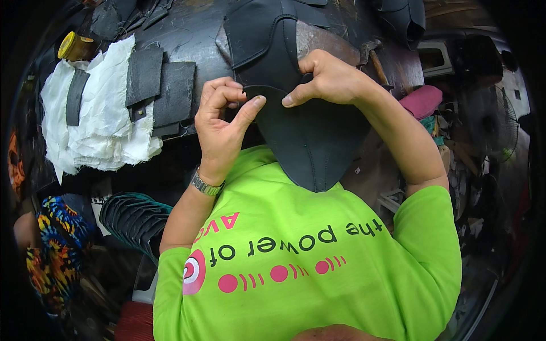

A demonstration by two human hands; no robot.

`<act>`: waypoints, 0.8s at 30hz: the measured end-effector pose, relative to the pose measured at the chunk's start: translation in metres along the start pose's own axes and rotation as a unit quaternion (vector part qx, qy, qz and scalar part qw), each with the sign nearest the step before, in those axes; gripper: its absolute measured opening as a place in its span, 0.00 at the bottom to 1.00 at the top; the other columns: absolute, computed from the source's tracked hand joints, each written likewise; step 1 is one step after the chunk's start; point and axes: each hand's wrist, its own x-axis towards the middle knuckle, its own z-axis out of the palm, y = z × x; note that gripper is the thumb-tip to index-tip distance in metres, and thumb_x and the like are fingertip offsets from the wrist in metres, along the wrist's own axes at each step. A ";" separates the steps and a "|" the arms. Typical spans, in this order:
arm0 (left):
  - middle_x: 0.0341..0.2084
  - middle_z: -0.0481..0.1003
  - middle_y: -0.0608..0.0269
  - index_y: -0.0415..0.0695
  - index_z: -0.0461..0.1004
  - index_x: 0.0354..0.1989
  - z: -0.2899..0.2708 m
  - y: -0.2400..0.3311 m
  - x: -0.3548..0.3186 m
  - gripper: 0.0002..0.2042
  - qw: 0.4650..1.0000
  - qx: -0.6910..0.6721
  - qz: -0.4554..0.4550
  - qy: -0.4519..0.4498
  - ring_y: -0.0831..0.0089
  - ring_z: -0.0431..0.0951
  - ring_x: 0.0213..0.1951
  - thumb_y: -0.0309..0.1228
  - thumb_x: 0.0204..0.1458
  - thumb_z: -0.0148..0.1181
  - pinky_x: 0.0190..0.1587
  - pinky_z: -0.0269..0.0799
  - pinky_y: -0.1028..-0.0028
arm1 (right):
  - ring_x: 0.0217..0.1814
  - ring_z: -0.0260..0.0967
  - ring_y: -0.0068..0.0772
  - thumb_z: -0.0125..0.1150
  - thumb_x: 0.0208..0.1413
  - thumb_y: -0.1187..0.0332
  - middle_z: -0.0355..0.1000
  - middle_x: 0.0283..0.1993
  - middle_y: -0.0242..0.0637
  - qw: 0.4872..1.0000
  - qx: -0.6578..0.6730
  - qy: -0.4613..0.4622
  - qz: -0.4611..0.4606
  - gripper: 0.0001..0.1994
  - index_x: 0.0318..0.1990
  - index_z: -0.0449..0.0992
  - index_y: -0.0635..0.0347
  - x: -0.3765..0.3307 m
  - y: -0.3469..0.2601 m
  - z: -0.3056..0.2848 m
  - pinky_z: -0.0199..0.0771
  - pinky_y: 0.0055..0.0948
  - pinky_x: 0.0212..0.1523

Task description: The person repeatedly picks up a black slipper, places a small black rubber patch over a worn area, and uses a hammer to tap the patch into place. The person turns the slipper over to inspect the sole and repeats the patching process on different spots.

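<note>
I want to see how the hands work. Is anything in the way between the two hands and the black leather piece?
Nothing visible is. Both the left hand and the right hand already pinch the curved edge of the black leather piece, which rests against the lime-green shirt. The grey patches on the white cloth lie off to the left.

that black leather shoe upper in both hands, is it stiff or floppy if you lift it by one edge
Probably floppy but with some body: the black leather shoe upper drapes down over the lap to a soft point, yet holds a smooth curve. The left hand and right hand pinch its edge with fingertips only, so it seems light. Its matte surface suggests it is not slippery.
</note>
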 end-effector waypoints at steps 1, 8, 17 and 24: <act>0.42 0.70 0.68 0.40 0.75 0.34 0.002 -0.001 -0.002 0.09 0.998 -0.055 -0.024 0.010 0.84 0.72 0.36 0.21 0.49 0.72 0.41 0.69 0.82 | 0.22 0.57 0.24 0.79 0.38 0.59 0.59 0.16 0.37 1.000 0.005 0.001 -0.007 0.22 0.19 0.72 0.69 -0.001 -0.001 0.001 0.59 0.34 0.24; 0.39 0.73 0.70 0.44 0.74 0.35 0.015 0.000 -0.009 0.07 0.906 -0.379 -0.188 0.011 0.82 0.74 0.38 0.18 0.55 0.64 0.44 0.70 0.80 | 0.22 0.60 0.22 0.78 0.39 0.62 0.65 0.16 0.37 1.000 -0.018 0.010 0.003 0.19 0.22 0.76 0.70 -0.007 -0.002 0.003 0.62 0.33 0.24; 0.33 0.77 0.72 0.49 0.72 0.35 0.021 -0.002 -0.011 0.08 0.801 -0.546 -0.246 0.002 0.82 0.75 0.38 0.19 0.58 0.61 0.44 0.70 0.79 | 0.23 0.65 0.18 0.77 0.41 0.65 0.74 0.19 0.36 0.994 0.104 0.002 -0.035 0.15 0.25 0.80 0.70 -0.004 0.009 0.005 0.65 0.28 0.25; 0.34 0.77 0.69 0.48 0.72 0.34 0.018 0.002 -0.005 0.05 0.794 -0.524 -0.307 0.028 0.80 0.77 0.40 0.23 0.62 0.57 0.49 0.73 0.76 | 0.27 0.69 0.18 0.76 0.43 0.69 0.77 0.23 0.34 0.991 0.118 -0.013 -0.059 0.12 0.28 0.81 0.69 -0.003 0.007 0.005 0.67 0.25 0.29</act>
